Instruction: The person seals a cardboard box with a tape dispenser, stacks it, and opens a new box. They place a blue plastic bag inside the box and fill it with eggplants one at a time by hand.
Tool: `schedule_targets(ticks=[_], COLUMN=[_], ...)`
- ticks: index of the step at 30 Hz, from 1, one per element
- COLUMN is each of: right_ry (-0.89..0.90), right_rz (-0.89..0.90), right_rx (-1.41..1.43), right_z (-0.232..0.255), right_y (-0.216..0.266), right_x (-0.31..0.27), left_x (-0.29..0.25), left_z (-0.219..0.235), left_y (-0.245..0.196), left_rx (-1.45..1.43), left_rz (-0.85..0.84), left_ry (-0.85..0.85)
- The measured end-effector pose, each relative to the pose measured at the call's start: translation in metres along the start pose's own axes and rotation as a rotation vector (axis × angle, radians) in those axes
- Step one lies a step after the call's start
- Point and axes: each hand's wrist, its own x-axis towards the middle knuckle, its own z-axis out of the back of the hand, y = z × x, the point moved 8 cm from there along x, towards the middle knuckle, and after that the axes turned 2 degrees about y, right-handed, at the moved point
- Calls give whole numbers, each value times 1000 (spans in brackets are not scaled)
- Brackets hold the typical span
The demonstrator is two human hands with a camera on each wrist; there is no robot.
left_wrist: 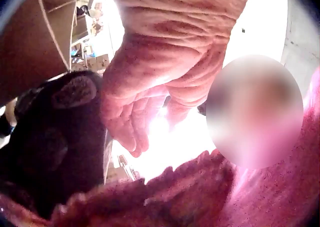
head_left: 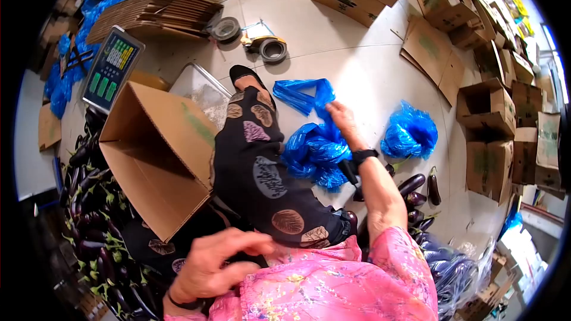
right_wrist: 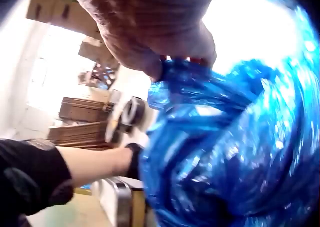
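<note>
My right hand grips a bunched blue plastic bag, its fingers curled over the gathered film. In the right wrist view the crumpled bag hangs from the fingertips and fills much of the picture. One flat strip of the bag trails toward the foot in the head view. Near the lap, my left hand hovers with loosely bent fingers and nothing in them. The left wrist view has that hand above the pink shirt, close to the dark patterned trousers. An open cardboard box stands tilted beside the left leg.
Many eggplants lie piled on the left, with several more at right. Another blue bag bundle sits on the floor. A scale display, tape dispensers, flattened cartons and stacked boxes surround the person.
</note>
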Motion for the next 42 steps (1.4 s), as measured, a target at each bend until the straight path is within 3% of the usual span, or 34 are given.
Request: schedule_targets(ticks=[1, 3, 4, 6, 7, 8, 10, 11, 12, 13, 15, 16, 17, 18, 20, 21, 22, 23, 25, 27, 29, 32, 33, 34, 35, 37, 39, 40, 42], right_ry=[36, -19, 118, 270, 452, 464, 639, 739, 722, 768, 869, 856, 745, 711, 607, 536, 536, 488, 398, 356, 231, 193, 170, 176, 256, 448, 600, 669, 774], right_rz=[33, 265, 262, 431, 393, 563, 782, 818, 1022, 1073, 963, 941, 1039, 1026, 1032, 1051, 940, 982, 1064, 1025, 1086, 899, 873, 890, 751, 655, 522, 451, 458], right_rx=[178, 209, 131, 213, 308, 151, 65, -50, 13, -31, -17, -157, -178, -201, -295, -364, -424, -444, -479, -588, -758, -643, -642, -597, -506, -289, -27, 108, 54], right_z=[19, 51, 65, 70, 65, 64, 51, 45, 44, 40, 31, 29, 27, 22, 13, 8, 2, -3, -16, -26, -30, -20, -15, -11, -9, -17, -36, -48, -74], right_y=[31, 92, 145, 242, 292, 333, 406, 432, 454, 472, 494, 503, 508, 509, 510, 511, 510, 513, 515, 514, 505, 488, 486, 488, 482, 486, 494, 495, 500], right_x=[-8, -18, -37, -82, -113, -134, -181, -201, -219, -229, -237, -234, -228, -221, -205, -199, -191, -188, -177, -159, -129, -85, -75, -73, -62, -68, -95, -108, -132], left_x=[-7, -9, -2, 16, 28, 39, 57, 64, 70, 64, 42, 27, 8, -10, -49, -70, -90, -106, -125, -124, -117, -97, -89, -82, -74, -71, -68, -66, -63], left_z=[13, 42, 51, 72, 80, 85, 92, 98, 103, 101, 109, 120, 134, 147, 171, 187, 203, 218, 232, 236, 244, 251, 245, 239, 232, 214, 204, 202, 220], left_y=[2, -6, -16, -37, -47, -63, -81, -75, -68, -68, -53, -44, -33, -27, -7, 3, 18, 37, 64, 78, 90, 77, 84, 94, 101, 109, 108, 95, 90], left_rx=[-15, -1, 88, 239, 299, 363, 337, 272, 207, 74, -181, -47, 83, 80, -27, 76, 142, 208, 327, 854, 936, 701, 659, 618, 579, 1002, 1071, 1026, 982], left_rz=[23, 3, -56, -202, -287, -420, -593, -579, -555, -436, -404, -301, -194, -286, -121, 28, 96, 165, 154, 114, 163, 130, 124, 117, 108, 318, 287, 368, 169], left_ry=[-47, -221, -233, -310, -374, -399, -369, -259, -153, -47, -52, -82, -112, -183, -249, -290, -336, -382, -399, -336, -346, -385, -310, -233, -153, -101, -74, -57, -259])
